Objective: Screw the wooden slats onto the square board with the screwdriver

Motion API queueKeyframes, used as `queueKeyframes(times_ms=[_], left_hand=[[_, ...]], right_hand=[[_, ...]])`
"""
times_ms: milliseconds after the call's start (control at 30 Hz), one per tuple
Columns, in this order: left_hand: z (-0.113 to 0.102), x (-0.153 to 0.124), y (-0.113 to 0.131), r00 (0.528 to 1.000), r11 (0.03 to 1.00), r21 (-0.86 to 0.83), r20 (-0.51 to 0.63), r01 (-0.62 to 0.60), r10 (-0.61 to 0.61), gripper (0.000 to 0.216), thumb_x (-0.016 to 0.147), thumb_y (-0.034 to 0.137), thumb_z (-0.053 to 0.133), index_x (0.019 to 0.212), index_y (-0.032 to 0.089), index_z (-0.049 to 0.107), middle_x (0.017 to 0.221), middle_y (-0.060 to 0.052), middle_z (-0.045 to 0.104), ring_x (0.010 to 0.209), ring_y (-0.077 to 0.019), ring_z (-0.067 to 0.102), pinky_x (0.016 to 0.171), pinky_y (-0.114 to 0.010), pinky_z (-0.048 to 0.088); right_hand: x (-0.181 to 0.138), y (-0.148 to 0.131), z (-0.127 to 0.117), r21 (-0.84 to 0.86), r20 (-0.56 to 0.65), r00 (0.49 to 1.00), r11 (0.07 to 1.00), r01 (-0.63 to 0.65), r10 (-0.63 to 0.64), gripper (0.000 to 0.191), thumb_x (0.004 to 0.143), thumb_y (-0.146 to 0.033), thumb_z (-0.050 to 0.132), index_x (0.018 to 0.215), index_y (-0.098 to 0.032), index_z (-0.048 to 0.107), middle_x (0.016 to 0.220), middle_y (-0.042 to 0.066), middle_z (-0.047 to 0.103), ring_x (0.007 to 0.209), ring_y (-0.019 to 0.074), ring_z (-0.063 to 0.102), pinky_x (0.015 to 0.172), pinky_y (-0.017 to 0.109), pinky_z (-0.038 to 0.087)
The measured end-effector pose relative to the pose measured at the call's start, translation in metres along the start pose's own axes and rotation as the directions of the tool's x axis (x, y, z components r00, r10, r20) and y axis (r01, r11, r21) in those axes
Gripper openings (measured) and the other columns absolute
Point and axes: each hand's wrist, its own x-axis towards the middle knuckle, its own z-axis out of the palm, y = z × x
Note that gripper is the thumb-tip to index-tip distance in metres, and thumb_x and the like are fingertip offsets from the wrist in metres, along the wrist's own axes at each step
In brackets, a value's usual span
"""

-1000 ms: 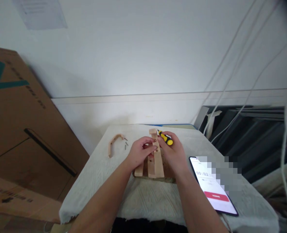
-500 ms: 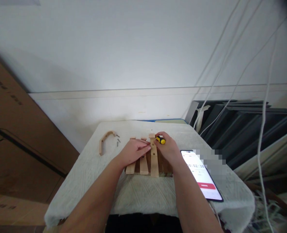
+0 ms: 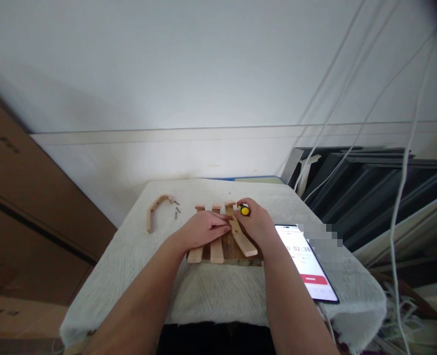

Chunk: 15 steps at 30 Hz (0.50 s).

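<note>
A small wooden assembly point(image 3: 218, 246) of light slats on a darker base lies on the white cloth. My left hand point(image 3: 203, 228) rests flat on the slats, fingers stretched toward the right slat. My right hand point(image 3: 255, 224) is closed around a yellow and black screwdriver point(image 3: 243, 209), held upright at the far end of the right slat point(image 3: 242, 236), which lies skewed to the right. A curved wooden handle piece point(image 3: 155, 211) and two small screws point(image 3: 176, 211) lie apart to the left.
A phone point(image 3: 307, 264) with a running timer lies right of my right hand. The white-clothed table point(image 3: 211, 296) stands against a white wall. Cardboard boxes point(image 3: 26, 197) stand left, dark panels point(image 3: 370, 197) right, and white cables point(image 3: 399, 148) hang down.
The right slat has swung from straight to skewed, its near end going right. My right hand has turned the screwdriver more upright. The view has shifted slightly.
</note>
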Motion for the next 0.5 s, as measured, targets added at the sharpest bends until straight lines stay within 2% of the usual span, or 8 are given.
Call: queueKeyframes(times_ms=[67, 233, 367, 500], left_hand=[[0.0001, -0.0003, -0.0002, 1.0, 1.0, -0.008, -0.005, 0.016, -0.016, 0.028, 0.092, 0.026, 0.047, 0.08, 0.019, 0.072, 0.096, -0.004, 0.072, 0.087, -0.0155, 0.065, 0.08, -0.024, 0.046], [0.0008, -0.002, -0.0025, 1.0, 1.0, -0.025, 0.0, -0.014, 0.014, 0.027, 0.092, 0.026, 0.046, 0.085, 0.018, 0.072, 0.095, -0.004, 0.072, 0.084, -0.0145, 0.063, 0.077, -0.024, 0.044], [0.0021, -0.0023, -0.005, 1.0, 0.999, -0.051, 0.005, 0.015, -0.015, 0.032, 0.091, 0.028, 0.047, 0.074, 0.017, 0.07, 0.078, -0.002, 0.07, 0.071, -0.0121, 0.06, 0.07, -0.022, 0.042], [0.0054, -0.0016, -0.0095, 0.994, 0.988, -0.123, -0.047, 0.09, -0.097, 0.024, 0.086, 0.027, 0.052, 0.078, 0.017, 0.072, 0.075, -0.001, 0.07, 0.068, -0.012, 0.06, 0.066, -0.021, 0.043]], right_hand=[[-0.0014, -0.0009, -0.002, 0.007, 0.022, 1.0, 1.0, -0.001, 0.001, 0.019, 0.078, -0.023, 0.061, 0.097, -0.023, 0.061, 0.085, 0.005, 0.068, 0.079, 0.0199, 0.064, 0.066, 0.028, 0.042], [-0.0043, -0.0009, -0.0041, 0.127, 0.128, 0.989, 0.988, -0.092, 0.076, 0.021, 0.074, -0.02, 0.064, 0.094, -0.023, 0.057, 0.071, -0.002, 0.063, 0.053, 0.0132, 0.06, 0.056, 0.026, 0.044], [-0.005, 0.0003, -0.0046, 0.175, 0.165, 0.985, 0.981, -0.083, 0.054, 0.023, 0.073, -0.019, 0.065, 0.093, -0.022, 0.056, 0.074, -0.003, 0.062, 0.053, 0.0122, 0.06, 0.054, 0.025, 0.046], [-0.0061, 0.0011, -0.0063, 0.229, 0.216, 0.975, 0.967, -0.11, 0.06, 0.024, 0.074, -0.018, 0.064, 0.095, -0.023, 0.055, 0.078, -0.002, 0.062, 0.05, 0.0114, 0.06, 0.051, 0.024, 0.048]])
